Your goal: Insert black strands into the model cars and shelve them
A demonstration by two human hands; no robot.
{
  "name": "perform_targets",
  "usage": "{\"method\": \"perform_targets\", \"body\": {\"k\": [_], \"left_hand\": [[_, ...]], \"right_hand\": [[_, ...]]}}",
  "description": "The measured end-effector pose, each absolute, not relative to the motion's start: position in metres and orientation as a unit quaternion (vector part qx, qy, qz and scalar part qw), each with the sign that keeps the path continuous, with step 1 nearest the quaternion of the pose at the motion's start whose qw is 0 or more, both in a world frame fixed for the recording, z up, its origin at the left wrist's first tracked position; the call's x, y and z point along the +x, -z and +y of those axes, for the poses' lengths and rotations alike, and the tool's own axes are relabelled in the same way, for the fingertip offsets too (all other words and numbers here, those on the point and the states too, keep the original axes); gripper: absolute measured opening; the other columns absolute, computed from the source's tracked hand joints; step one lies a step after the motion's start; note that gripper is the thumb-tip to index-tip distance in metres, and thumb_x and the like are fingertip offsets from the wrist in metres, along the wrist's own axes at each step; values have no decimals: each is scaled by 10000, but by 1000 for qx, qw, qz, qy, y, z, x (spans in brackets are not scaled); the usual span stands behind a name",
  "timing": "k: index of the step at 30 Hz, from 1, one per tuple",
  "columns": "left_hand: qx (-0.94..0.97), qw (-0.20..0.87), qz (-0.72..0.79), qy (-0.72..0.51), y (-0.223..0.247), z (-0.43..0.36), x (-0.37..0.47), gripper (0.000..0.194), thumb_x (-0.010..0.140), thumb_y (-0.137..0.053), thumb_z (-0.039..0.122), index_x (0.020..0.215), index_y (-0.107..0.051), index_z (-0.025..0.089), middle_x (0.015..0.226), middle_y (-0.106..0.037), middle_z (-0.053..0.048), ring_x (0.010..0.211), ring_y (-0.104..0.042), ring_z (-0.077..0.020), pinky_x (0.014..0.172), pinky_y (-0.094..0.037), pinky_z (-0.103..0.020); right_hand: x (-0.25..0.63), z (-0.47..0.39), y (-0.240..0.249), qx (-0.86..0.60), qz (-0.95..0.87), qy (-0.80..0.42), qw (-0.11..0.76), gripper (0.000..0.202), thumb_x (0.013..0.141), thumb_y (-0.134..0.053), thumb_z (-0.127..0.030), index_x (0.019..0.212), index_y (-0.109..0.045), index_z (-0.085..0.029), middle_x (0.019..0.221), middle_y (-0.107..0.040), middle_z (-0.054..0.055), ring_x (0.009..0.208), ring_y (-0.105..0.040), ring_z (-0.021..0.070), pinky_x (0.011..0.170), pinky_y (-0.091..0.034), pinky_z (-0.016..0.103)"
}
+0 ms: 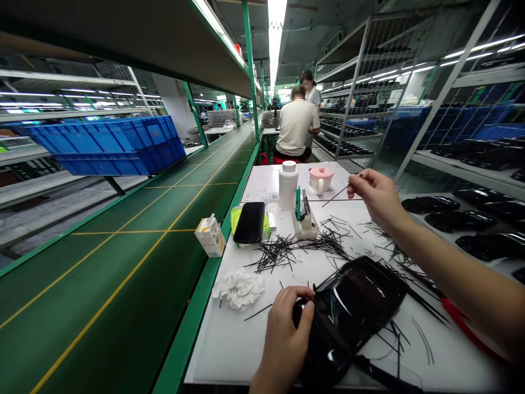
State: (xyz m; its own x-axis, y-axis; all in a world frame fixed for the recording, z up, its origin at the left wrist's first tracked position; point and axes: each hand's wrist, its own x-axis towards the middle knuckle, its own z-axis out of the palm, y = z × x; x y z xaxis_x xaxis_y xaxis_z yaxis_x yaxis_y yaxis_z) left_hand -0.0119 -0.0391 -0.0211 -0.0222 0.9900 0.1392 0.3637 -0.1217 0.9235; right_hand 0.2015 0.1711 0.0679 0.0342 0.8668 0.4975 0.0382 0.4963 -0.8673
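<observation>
A black model car (pixel 356 303) is set on the white table (pixel 229 355), tilted slantwise to the table's edge. Its near left corner is covered by the left hand (pixel 287 328), whose fingers are bent over the edge and whose thumb is laid close to the fingertips; whether anything is pinched between them cannot be told. A thin black strip (pixel 335 196) is pinched between the thumb and fingers of the right hand (pixel 377 197), which is raised beyond the car and clear of it, the strip's free end being pointed down to the left.

Loose black strips (pixel 279 253) are heaped beyond the car, and more are scattered to its right. A red handle (pixel 463 325) is seen to the right of the car, partly hidden by the forearm. To the left of the car a crumpled tissue (pixel 239 290) is laid. Beyond the car are placed a phone (pixel 249 221), a white bottle (pixel 288 186), a small holder (pixel 307 227) with a green part, and a pink-lidded cup (pixel 320 179). A green conveyor belt (pixel 102 273) is stretched along the car's left side, well apart from it. Far beyond the car, a person in a pale shirt (pixel 297 126) is seated.
</observation>
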Motion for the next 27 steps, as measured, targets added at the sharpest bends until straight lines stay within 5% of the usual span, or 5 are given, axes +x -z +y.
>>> {"method": "perform_targets", "body": {"k": [14,27], "left_hand": [[659,308,543,-420,23,-30,-13,121,956,-524,278,1037,-613,260,1052,-645,-14,1049,-595,-190,922,-447,-315],[633,332,552,-430,21,-31,-11,115,946,-543,247,1035,-614,259,1037,-636,2,1031,-587,-163,911,-444,-268]], "right_hand": [[263,-21,-14,-472,-375,-386,698,248,788,-784,-333,694,-587,-217,564,-562,-53,554,-514,96,642,-504,237],[232,-48,22,-540,-492,-352,586,169,913,-663,-356,800,-615,-241,687,-617,-28,635,-584,114,621,-497,228]]}}
